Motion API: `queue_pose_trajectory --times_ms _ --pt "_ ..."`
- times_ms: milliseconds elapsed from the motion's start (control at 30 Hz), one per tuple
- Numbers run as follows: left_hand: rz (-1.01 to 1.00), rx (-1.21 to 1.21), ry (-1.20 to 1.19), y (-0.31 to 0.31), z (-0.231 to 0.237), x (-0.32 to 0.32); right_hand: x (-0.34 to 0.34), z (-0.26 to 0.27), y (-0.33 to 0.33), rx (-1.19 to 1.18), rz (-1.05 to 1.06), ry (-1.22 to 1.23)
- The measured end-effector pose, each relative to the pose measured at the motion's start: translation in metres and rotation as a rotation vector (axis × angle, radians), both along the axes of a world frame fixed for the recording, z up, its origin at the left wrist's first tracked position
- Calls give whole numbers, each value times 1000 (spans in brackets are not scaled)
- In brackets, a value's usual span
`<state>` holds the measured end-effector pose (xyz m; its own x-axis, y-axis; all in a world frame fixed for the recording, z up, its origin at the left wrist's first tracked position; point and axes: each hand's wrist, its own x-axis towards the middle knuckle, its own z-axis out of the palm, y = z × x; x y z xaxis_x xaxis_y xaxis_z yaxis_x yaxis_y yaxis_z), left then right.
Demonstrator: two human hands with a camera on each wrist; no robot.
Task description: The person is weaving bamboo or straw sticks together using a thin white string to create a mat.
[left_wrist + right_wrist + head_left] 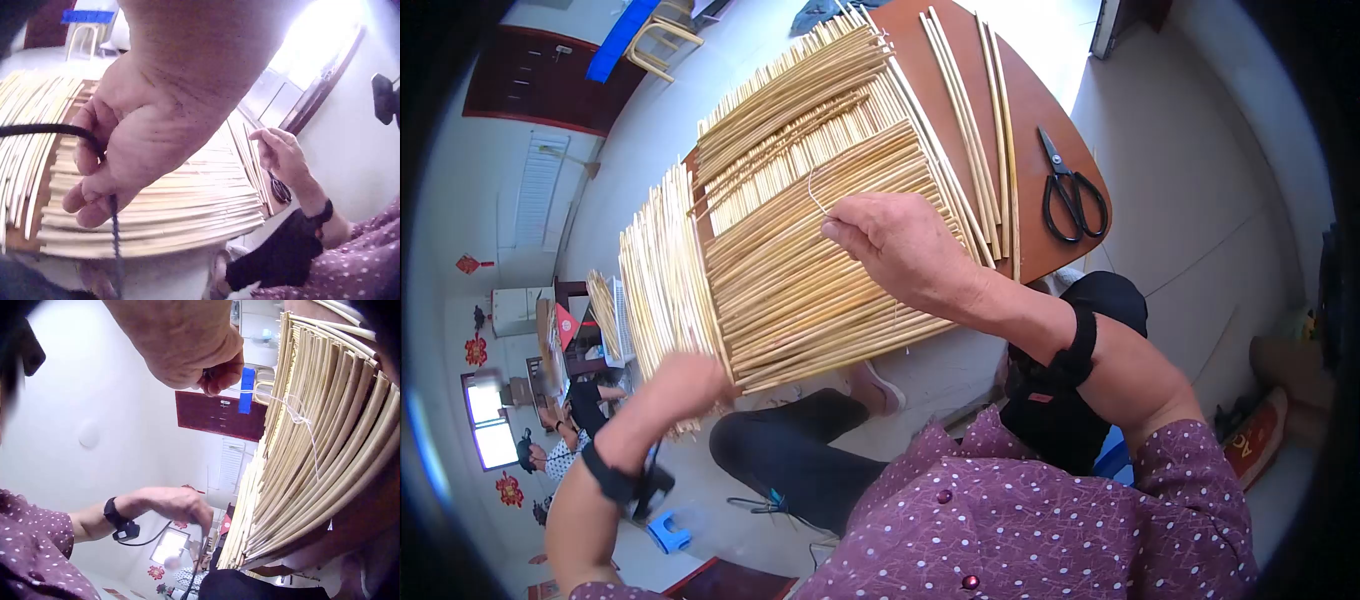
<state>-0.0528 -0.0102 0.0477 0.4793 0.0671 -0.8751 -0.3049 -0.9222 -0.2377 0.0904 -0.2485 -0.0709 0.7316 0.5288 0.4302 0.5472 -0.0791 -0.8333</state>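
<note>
My right hand [900,240] is over the bundled reed stalks [820,270], its thumb and fingers pinching a thin white string [314,450]. In the right wrist view the string runs from the fingers to a knot above the stalks, then down onto them. My left hand [685,385], blurred in the head view, is at the near left corner of the stalks. Its curled fingers hold a dark cord [37,129], which passes through the grip and hangs below the thumb in the left wrist view. Inside the right fist the string's end is hidden.
The stalks lie on a brown table [1040,110], over a layer of paler stalks [665,270]. Black-handled scissors [1060,190] and several loose stalks [960,110] lie on the right. My knees are below the near edge. Another person [565,450] is far left.
</note>
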Motion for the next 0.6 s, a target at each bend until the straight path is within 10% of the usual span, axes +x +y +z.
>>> queue_pose_trajectory --times_ms 100,167,300,600 --pt "119 -238 -201 6 -28 34 2 1 -3 -38 6 5" --pt "612 -590 76 -16 -36 38 4 0 -5 -67 12 110" --pt "851 -683 191 -21 -47 -4 6 -5 2 -113 23 202" --pt "469 -377 -153 -4 -105 -88 1 -46 31 -141 24 -27"
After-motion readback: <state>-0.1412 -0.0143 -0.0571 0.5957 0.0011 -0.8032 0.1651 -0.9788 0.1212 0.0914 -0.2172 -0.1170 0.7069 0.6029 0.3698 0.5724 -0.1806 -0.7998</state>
